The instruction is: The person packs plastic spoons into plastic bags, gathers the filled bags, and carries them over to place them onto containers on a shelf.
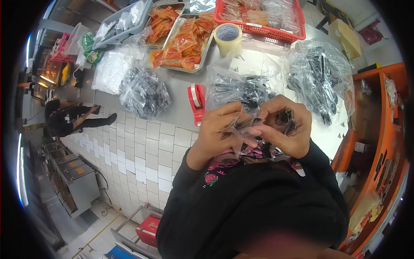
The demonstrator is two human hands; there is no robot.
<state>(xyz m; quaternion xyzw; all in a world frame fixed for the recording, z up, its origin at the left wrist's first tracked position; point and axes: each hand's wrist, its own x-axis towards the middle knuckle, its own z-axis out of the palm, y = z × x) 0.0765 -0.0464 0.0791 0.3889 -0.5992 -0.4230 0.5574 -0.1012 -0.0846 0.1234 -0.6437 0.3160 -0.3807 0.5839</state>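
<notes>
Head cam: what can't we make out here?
All in the head view:
Full shape of what's in the clear plastic: partly covered by the left hand and right hand.
Near edge of the bag of dark items: behind both hands.
Label on the red basket: print too small.
Silver item: cut off by top edge.

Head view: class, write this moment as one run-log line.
left hand: holds clear plastic | right hand: holds clear plastic | tape roll: near red basket

The scene is bright, a tube light (20,177) glaring at the warped left edge.
</notes>
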